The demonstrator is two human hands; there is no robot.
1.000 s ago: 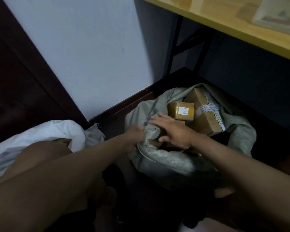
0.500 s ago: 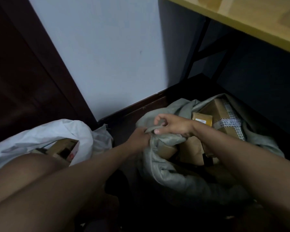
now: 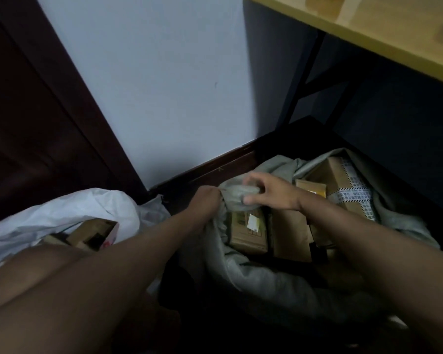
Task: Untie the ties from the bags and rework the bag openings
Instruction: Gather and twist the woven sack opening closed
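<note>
On floor by wall, grey bag [image 3: 266, 282] mouth up, both hands gripping rolled rim [image 3: 238, 198]

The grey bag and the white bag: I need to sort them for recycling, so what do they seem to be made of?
The grey bag looks like matte woven plastic sacking: dull, with soft, heavy folds, though the weave is too blurred to confirm. The white bag looks like thin plastic, woven or film: crisp, sharp creases and a faint sheen. Both hold cardboard boxes.
</note>
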